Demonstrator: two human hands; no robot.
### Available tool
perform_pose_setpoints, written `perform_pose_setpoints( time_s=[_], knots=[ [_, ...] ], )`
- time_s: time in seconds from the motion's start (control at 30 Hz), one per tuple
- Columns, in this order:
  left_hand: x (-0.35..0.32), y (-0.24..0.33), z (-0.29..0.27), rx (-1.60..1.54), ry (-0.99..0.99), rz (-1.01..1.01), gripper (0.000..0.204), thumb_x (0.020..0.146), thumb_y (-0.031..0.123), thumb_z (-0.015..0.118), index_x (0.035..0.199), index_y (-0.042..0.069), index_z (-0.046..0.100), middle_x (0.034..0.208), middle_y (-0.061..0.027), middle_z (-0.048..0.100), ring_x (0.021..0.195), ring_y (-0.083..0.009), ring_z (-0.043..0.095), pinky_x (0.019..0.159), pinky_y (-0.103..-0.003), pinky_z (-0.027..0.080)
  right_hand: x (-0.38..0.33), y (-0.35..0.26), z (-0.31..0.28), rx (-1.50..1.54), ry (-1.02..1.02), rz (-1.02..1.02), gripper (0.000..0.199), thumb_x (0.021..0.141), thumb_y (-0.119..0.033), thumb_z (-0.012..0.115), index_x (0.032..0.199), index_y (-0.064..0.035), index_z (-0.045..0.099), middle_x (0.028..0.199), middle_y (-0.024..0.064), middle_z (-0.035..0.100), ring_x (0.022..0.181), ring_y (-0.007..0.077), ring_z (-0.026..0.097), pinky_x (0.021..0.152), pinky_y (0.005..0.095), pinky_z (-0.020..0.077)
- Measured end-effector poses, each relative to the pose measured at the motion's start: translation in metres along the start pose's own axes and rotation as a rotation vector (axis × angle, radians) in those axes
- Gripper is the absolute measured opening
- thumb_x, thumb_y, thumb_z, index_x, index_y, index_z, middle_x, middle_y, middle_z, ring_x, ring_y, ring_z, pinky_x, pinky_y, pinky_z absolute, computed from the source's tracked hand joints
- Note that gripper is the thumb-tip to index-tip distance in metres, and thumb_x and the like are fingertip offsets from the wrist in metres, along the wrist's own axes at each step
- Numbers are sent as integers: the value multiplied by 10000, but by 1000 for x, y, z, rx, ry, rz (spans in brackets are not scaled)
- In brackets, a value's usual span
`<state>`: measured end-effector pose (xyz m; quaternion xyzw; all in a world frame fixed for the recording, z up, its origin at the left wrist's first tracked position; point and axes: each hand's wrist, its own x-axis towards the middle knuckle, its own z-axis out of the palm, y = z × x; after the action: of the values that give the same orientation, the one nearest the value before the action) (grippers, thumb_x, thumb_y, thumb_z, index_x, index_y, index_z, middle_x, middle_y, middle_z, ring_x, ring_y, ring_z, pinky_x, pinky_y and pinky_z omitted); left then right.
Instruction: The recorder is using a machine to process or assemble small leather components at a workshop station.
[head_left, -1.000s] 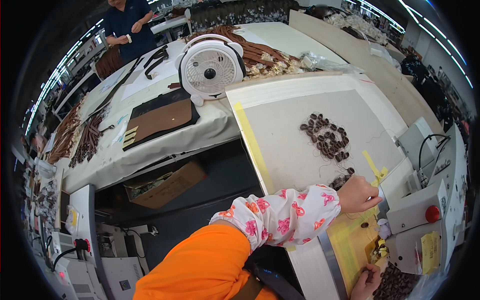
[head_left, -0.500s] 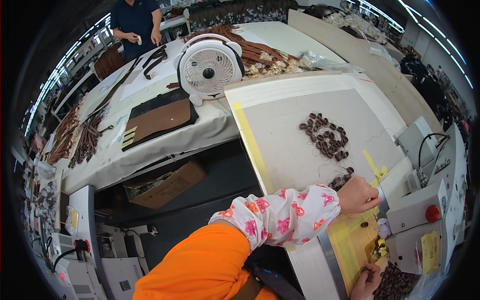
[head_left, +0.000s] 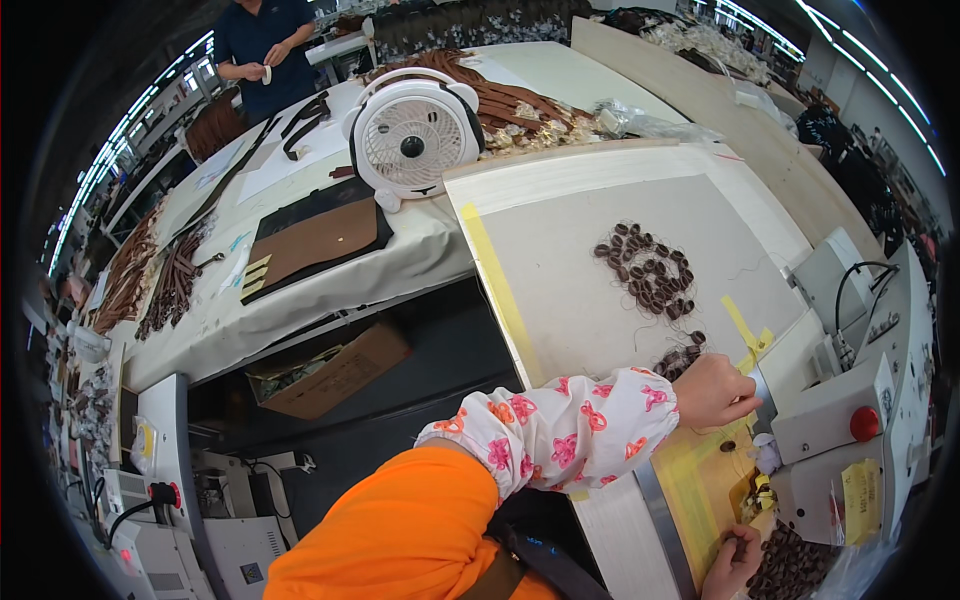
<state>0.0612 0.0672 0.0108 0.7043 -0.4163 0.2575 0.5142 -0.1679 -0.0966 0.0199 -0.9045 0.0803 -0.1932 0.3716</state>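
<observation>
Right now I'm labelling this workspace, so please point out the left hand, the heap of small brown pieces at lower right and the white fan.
Left hand (head_left: 710,389), head view: back of the hand.
Heap (head_left: 792,568), head view: pieces near its middle.
White fan (head_left: 412,147), head view: dark central hub.

I see a white fan (head_left: 411,147) far past the left hand (head_left: 712,392), off to its left. Farther left of that hand, a brown sheet (head_left: 315,238) lies on a black sheet (head_left: 320,206). Well left of it, I see a cardboard box (head_left: 345,378) down low. Clear plastic (head_left: 650,122) lies far past the hand.
</observation>
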Motion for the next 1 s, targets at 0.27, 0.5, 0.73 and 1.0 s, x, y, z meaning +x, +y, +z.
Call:
perform_pose_setpoints(
  time_s=[0.27, 0.5, 0.73, 1.0],
  knots=[
    [0, 0, 2, -17, -4, -1, 283, 758, 167, 621, 517, 74, 503, 438, -76, 465, 401, -289, 457, 443, -359, 368, 0, 1, 0, 5, -8, 16, 150, 804, 49, 466, 880, 43, 595, 733, 72, 602, 607, 123, 529, 539, 222, 430],
    [-1, 0, 1, -5, -23, -7, 283, 763, 172, 616, 522, 73, 507, 444, -75, 474, 400, -288, 454, 453, -361, 369, 0, -4, 1, 17, 4, 55, 150, 804, 51, 465, 880, 42, 594, 743, 75, 600, 625, 128, 536, 562, 229, 441],
    [-1, 0, 3, -14, -9, -8, 289, 763, 173, 613, 515, 74, 504, 441, -78, 469, 396, -288, 449, 442, -361, 362, -2, 4, 1, 43, 0, 45, 162, 803, 61, 457, 894, 42, 589, 769, 76, 597, 660, 138, 542, 586, 232, 452],
    [0, 1, 0, -10, -5, 6, 285, 761, 166, 609, 514, 69, 506, 437, -84, 460, 398, -287, 462, 421, -359, 360, 0, -1, 0, 13, -2, 12, 143, 797, 44, 475, 876, 38, 594, 764, 102, 608, 656, 163, 558, 588, 252, 459]
  ],
)
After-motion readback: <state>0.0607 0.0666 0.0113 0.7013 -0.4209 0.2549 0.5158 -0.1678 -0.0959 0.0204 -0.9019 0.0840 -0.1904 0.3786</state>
